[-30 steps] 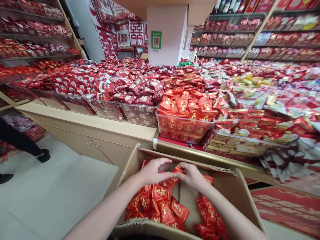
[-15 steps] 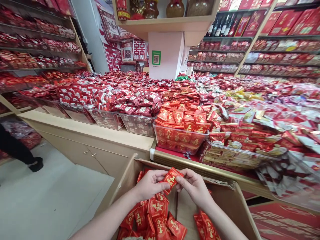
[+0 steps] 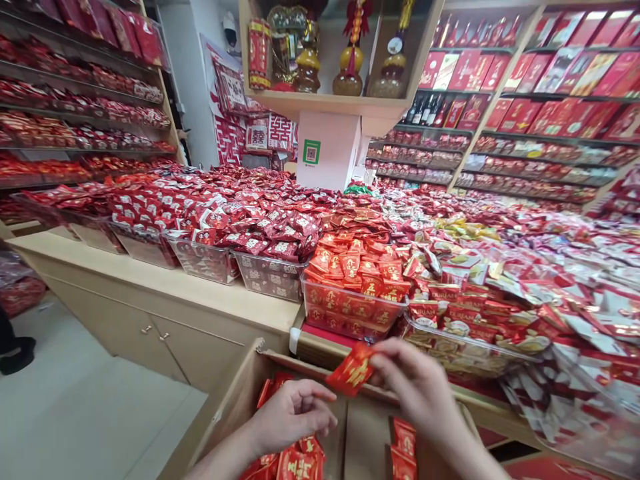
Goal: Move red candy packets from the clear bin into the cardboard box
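Observation:
Between the thumb and fingers of my right hand [image 3: 417,380] is a red candy packet [image 3: 353,370] with gold characters, tilted and held by its right end. My left hand [image 3: 290,413] is just to the left of it, apart from it, with thumb and fingers slightly curled and nothing between them. Both hands are over an open cardboard box [image 3: 233,390]. Red packets [image 3: 300,465] of the same look lie in the box on its left side, and a few more lie at the right. My left hand and forearm hide part of the pile.
Beyond the box, a clear plastic bin [image 3: 345,313] is heaped with matching red packets. Durian-labelled packets [image 3: 463,313] fill the bin to its right, and maroon packets [image 3: 280,233] the one to its left. A wooden counter [image 3: 150,280] runs left. Someone's dark shoe [image 3: 17,357] shows at far left.
My left hand has let go of the packet and moved down and left. My right hand has carried the packet slightly up and right. The view has tilted upward.

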Demonstrator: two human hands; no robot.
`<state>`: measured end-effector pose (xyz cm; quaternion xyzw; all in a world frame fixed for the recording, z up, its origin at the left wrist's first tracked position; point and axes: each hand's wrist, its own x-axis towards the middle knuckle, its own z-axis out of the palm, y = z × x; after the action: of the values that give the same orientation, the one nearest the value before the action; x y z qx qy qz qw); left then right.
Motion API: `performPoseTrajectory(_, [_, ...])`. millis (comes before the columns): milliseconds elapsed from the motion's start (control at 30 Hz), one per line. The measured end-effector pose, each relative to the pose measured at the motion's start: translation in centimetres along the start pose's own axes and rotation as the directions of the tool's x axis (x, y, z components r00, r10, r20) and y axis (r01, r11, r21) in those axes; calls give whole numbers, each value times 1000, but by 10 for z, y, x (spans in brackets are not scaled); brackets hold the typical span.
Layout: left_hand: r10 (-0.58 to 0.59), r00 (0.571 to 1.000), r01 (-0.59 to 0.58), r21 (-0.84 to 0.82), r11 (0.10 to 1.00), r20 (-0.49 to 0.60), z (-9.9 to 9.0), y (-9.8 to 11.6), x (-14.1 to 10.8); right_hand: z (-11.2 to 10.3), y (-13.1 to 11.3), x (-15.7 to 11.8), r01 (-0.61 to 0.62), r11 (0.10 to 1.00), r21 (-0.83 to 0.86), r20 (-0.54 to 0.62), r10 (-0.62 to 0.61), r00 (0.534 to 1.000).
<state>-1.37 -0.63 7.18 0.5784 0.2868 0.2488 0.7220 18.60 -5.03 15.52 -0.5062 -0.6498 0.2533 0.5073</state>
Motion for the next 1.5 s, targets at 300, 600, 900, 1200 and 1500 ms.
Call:
performPoseTrajectory(300, [-56,992,85,279,956,-111,0,-5,1,-88,-37,158,-176,897,-406,-136,132,982])
performPoseTrajectory(600, [-51,997,76,517,853,-63,-7,-23,1,-62,-22,184,-171,506,-845,-40,261,965])
performPoseTrajectory(900, [-59,998,42,692,720,0,-6,-18,3,-65,-20,182,-34,290,-956,-1,113,994])
performPoseTrajectory(1200, [-204,977,7,948,317,61,-23,-36,10,-31,-46,49,229,731,-643,434,102,895])
performPoseTrajectory(1500, [-270,962,29,965,259,43,-24,-37,13,44,109,-74,-82,751,-655,588,575,569])
